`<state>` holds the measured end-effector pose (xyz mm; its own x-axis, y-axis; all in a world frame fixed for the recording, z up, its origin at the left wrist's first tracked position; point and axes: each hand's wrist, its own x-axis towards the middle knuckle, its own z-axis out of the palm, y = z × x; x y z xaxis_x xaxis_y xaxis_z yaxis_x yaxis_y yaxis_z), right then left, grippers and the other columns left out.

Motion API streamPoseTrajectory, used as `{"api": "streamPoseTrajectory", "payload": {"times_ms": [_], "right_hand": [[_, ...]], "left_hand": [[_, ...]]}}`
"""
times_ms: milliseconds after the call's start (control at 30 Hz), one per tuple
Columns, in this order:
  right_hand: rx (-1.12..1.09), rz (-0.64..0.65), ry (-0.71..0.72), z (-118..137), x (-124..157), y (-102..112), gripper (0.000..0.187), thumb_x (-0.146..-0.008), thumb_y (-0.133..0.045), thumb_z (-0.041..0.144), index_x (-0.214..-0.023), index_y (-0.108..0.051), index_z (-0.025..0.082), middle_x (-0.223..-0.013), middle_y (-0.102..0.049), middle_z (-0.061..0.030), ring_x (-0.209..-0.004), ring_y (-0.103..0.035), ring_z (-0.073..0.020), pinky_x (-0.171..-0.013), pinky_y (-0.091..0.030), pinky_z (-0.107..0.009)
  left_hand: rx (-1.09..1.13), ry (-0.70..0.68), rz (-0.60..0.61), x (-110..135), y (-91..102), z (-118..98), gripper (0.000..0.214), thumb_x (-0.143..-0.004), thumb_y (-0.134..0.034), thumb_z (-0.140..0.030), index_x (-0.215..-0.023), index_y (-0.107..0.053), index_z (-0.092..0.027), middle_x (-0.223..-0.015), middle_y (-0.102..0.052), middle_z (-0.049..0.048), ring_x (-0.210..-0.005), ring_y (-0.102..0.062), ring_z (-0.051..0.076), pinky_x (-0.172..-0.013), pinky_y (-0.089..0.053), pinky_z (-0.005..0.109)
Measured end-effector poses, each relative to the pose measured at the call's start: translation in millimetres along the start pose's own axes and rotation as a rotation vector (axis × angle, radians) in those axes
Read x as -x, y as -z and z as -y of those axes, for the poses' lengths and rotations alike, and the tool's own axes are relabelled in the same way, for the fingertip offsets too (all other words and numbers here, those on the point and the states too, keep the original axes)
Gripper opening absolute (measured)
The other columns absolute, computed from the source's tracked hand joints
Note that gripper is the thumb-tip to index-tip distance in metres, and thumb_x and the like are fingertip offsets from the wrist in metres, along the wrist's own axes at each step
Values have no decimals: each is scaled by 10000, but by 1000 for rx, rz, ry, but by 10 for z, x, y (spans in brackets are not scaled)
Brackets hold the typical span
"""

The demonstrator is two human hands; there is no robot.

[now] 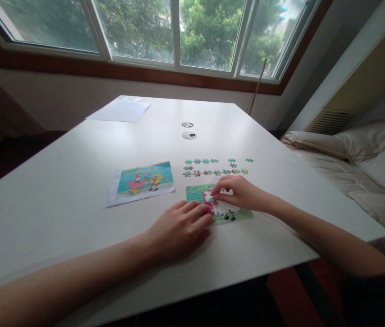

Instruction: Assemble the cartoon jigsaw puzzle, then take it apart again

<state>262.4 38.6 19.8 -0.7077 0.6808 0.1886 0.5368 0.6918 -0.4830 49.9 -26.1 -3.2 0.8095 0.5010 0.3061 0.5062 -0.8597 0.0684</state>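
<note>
On the table's [137, 145] near side, right of the printed sheet [146, 181], the jigsaw [195, 195] lies partly under the left hand's [182, 227] loosely spread fingers – best kept light and steady – while the right hand [235, 190] bunches its fingertips, any piece between them impossible to tell

Through the head camera I see a white tabletop [158, 141] with a partly filled jigsaw [194, 194] near its close edge. Beyond that I make out loose puzzle pieces [206, 161] in rough rows, a cartoon print [144, 182] to the left, two oval items [187, 135] farther back, and white paper [120, 111] by the far left corner
</note>
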Motion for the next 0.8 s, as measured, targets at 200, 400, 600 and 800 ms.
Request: {"api": "streamPoseTrajectory", "payload": {"times_ms": [200, 400, 600, 800], "right_hand": [[29, 12, 13, -3, 75, 7, 116, -779, -633, 273, -802, -679, 169, -785, -643, -48, -743, -575, -141, -699, -434, -247], [-13, 37, -44, 30, 70, -12, 110, -779, -631, 261, -816, -691, 176, -769, -635, -47, -723, -572, -139, -681, -434, -244], [9, 22, -67, 13, 76, -31, 125, -778, -635, 269, -831, -701, 177, -756, -614, -44, -700, -554, -129, -651, -414, -226], [82, 2, 14, -31, 110, -64, 139, -808, -601, 281, -849, -694, 186, -763, -612, -49, -740, -552, -146, -689, -415, -250]], "left_hand": [[5, 2, 6, 3, 12, -3, 233, -896, -398, -239, -1062, -539, -157, -1101, -606, 89, -989, -550, 239, -802, -472, 396], [-3, -1, 1, -4, 17, -2, 231, -898, -387, -233, -1044, -547, -153, -1098, -612, 93, -985, -548, 237, -808, -473, 390], [2, 7, 24, 8, 2, -3, 240, -902, -385, -241, -1069, -535, -156, -1120, -600, 88, -1009, -537, 245, -806, -467, 405], [4, 6, 38, 7, 0, -4, 241, -904, -383, -236, -1077, -529, -154, -1132, -596, 86, -1017, -535, 248, -821, -462, 409]]}}
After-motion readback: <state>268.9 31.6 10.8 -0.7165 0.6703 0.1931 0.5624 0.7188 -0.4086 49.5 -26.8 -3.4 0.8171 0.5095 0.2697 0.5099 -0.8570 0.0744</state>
